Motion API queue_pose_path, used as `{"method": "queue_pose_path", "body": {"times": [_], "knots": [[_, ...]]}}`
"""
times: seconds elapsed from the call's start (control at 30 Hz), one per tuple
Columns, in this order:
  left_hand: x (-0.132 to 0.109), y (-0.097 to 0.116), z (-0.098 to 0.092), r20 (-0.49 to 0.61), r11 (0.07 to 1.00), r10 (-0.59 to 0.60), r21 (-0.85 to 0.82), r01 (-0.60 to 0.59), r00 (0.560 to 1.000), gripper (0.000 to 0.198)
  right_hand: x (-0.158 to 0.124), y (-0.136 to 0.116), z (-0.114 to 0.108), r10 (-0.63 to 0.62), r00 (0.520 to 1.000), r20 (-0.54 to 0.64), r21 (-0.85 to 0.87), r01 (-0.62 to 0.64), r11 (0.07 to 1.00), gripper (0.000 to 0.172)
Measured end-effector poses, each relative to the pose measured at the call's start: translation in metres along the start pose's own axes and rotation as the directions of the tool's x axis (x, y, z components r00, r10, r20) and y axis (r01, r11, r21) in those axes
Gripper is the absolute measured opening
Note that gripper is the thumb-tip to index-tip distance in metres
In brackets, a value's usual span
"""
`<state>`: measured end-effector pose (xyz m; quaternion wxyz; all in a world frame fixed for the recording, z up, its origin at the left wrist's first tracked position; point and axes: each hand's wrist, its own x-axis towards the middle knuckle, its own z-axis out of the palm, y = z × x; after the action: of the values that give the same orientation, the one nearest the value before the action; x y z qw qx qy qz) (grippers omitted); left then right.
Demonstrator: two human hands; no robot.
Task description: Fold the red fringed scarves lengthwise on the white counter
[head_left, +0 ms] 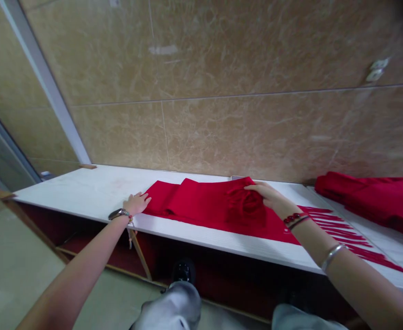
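A red scarf (201, 204) with a fringe (339, 229) lies lengthwise on a white counter, its left part folded in layers. My left hand (137, 203) rests at the left end of the scarf, fingers stretched out and touching its edge. Farther right, my right hand (265, 195) pinches the upper edge of a layer, thumb and fingertips partly hidden by the cloth. Below that hand hangs a bunched, blurred bit of red cloth, perhaps fringe. The scarf's fringed right end spreads flat beneath my right forearm.
The white counter (95, 188) runs along a tan marble-patterned wall (222, 133). More red cloth (376, 197) is heaped at its right end. Open dark-red compartments (95, 245) lie under the counter, with my legs and a black shoe (184, 271) close to them.
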<state>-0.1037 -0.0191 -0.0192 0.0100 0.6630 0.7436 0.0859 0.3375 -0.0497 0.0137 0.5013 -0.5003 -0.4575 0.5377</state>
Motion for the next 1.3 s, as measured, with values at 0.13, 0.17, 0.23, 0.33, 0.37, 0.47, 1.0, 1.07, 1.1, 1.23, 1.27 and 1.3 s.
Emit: {"method": "queue_pose_path", "body": {"times": [0.13,0.17,0.23,0.33,0.37,0.47,1.0,1.07,1.1,1.23,1.27,1.3], "knots": [[-0.002,0.024,-0.002,-0.030,0.974,-0.122,0.191,0.126,0.992,0.048,-0.021,0.019,-0.048,0.048,0.998,-0.040,-0.033,-0.049,0.998,0.013],[-0.001,0.034,-0.003,-0.049,0.969,-0.108,0.216,0.116,0.993,0.049,-0.024,0.024,-0.052,0.052,0.998,-0.042,-0.033,-0.054,0.998,0.013],[0.000,0.057,-0.004,-0.084,0.974,-0.003,0.225,0.022,0.996,0.050,-0.026,0.032,-0.055,0.039,0.997,-0.065,-0.020,-0.040,0.999,0.016],[0.000,0.098,-0.003,-0.067,0.965,0.220,0.162,-0.207,0.973,0.051,-0.027,0.036,-0.052,-0.022,0.984,-0.175,-0.008,0.021,1.000,0.033],[-0.003,0.112,-0.002,-0.045,0.949,0.294,0.130,-0.286,0.955,0.051,-0.029,0.036,-0.051,-0.044,0.981,-0.190,-0.041,0.036,0.998,0.044],[-0.015,0.149,0.005,0.057,0.865,0.499,0.023,-0.501,0.865,0.053,-0.034,0.040,-0.050,-0.133,0.980,-0.149,-0.323,0.079,0.943,0.083],[-0.052,0.217,0.032,0.278,0.791,0.607,-0.117,-0.601,0.745,0.057,-0.060,0.019,-0.099,0.027,0.994,-0.104,-0.041,-0.031,0.999,0.072],[-0.053,0.222,0.034,0.273,0.789,0.608,-0.111,-0.604,0.745,0.054,-0.062,0.025,-0.105,0.012,0.993,-0.118,-0.141,-0.028,0.990,0.071],[-0.053,0.224,0.035,0.272,0.790,0.607,-0.102,-0.604,0.747,0.053,-0.061,0.029,-0.107,0.005,0.991,-0.131,-0.194,-0.031,0.980,0.069],[-0.050,0.220,0.037,0.231,0.777,0.619,-0.046,-0.628,0.750,0.052,-0.054,0.046,-0.105,-0.033,0.982,-0.187,-0.340,-0.033,0.940,0.069],[-0.047,0.214,0.035,0.183,0.778,0.620,-0.020,-0.627,0.763,0.052,-0.052,0.050,-0.105,-0.060,0.981,-0.186,-0.389,-0.018,0.921,0.070],[-0.041,0.204,0.032,0.111,0.792,0.605,0.013,-0.610,0.788,0.052,-0.049,0.053,-0.105,-0.093,0.981,-0.170,-0.443,0.009,0.896,0.070]]}}
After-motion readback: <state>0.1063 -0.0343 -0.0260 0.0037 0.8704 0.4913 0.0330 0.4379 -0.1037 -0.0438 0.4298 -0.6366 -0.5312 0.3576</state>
